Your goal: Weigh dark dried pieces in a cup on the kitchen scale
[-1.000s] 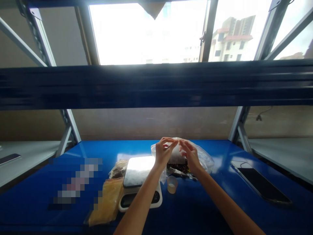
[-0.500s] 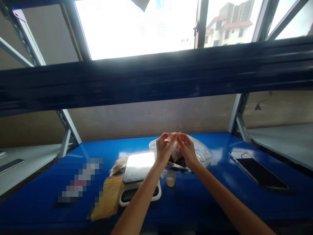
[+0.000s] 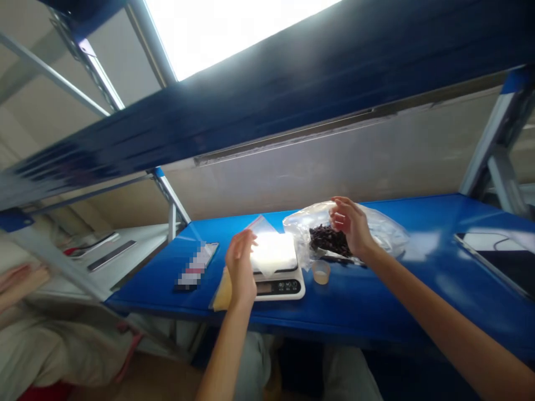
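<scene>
My left hand (image 3: 241, 273) is at the left side of a white digital kitchen scale (image 3: 288, 287), fingers curled at the edge of a small clear zip bag (image 3: 262, 225) with a reddish seal strip. That bag hangs tilted, corner down, in front of the bright weighing plate, and looks flat. My right hand (image 3: 353, 225) hovers over a large clear plastic bag (image 3: 382, 231), its fingers bent and apart, holding nothing. Dark dried pieces (image 3: 328, 239) lie in the mouth of the large bag. Just in front of it stands a small translucent cup (image 3: 321, 273) with pale contents.
A yellow packet (image 3: 222, 292) lies left of the scale, partly behind my left hand. Farther left is a phone-like item (image 3: 196, 267), partly pixelated. A phone (image 3: 497, 259) rests at the right. A blue shelf beam (image 3: 267, 94) crosses above. Another person's hand (image 3: 25, 278) is at far left.
My hands, together over the large bag before, are now apart. The left has moved left to the scale with the zip bag; the right stays over the large bag. The view has turned and tilted down.
</scene>
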### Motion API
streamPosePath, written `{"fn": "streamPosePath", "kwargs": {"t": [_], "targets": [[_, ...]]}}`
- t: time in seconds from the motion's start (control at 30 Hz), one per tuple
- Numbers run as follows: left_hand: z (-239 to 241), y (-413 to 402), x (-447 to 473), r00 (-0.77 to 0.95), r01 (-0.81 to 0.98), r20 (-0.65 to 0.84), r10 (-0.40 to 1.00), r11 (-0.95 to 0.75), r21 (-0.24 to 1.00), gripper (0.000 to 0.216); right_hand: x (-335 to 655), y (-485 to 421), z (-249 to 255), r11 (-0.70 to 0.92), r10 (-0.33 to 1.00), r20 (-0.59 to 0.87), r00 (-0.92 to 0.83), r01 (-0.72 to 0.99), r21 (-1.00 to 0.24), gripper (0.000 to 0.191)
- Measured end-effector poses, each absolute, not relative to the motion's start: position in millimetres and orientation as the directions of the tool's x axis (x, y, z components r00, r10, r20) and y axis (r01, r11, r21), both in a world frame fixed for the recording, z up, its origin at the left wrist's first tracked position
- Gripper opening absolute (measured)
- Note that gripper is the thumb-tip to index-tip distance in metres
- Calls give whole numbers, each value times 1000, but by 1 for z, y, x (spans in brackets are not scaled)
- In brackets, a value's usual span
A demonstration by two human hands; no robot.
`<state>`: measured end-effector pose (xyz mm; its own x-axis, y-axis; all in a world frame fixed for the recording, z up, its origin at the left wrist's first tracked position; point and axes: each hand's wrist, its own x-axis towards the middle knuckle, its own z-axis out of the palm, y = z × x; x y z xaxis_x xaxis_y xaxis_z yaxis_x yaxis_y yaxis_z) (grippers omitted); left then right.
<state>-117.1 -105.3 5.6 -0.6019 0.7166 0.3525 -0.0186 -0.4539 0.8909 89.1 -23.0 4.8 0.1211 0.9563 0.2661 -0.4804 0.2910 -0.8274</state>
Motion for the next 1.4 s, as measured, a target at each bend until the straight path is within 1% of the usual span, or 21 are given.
{"fn": "streamPosePath", "kwargs": {"t": [0.07,0.17,0.27,0.37,0.43,0.53,0.63,0.77,0.93,1.03,1.23,1.33,1.4], "targets": [[-2,-107,-147,-668,-73,241,704,-385,920,34,90,-22,7,274,962,224,159,-505,-818,34],[-11,-111,-185,-721,-75,184,668,-339,938,41,91,-18,9,227,970,141,197,-541,-809,42],[-16,-118,-211,-709,28,217,671,-280,960,50,93,-15,9,192,977,106,183,-560,-806,46],[-22,-124,-228,-613,177,252,749,-181,967,55,93,-12,7,178,982,112,151,-556,-812,46],[-28,-125,-235,-544,300,272,794,-119,946,54,94,-10,4,169,984,113,134,-551,-817,47],[-42,-125,-239,-464,456,292,837,-57,888,48,96,-7,0,160,986,111,121,-543,-825,47],[-56,-122,-241,-428,525,303,851,-39,850,44,98,-5,-3,166,985,116,126,-533,-830,47],[-64,-117,-243,-437,607,342,832,-7,794,42,100,-5,-3,161,986,111,128,-505,-848,45],[-66,-117,-241,-420,744,442,793,21,668,41,99,-6,-4,151,987,108,116,-475,-867,44],[-66,-119,-238,-400,797,515,758,10,604,39,99,-6,-5,155,987,116,112,-469,-869,43],[-66,-119,-232,-275,894,624,731,-45,446,20,99,-7,-5,157,987,122,105,-466,-871,43],[-65,-119,-231,-191,933,638,746,-64,354,11,98,-7,-4,155,987,120,104,-465,-872,43],[-64,-120,-231,-143,951,626,766,-68,301,12,98,-7,-4,153,988,118,104,-465,-872,43]]}}
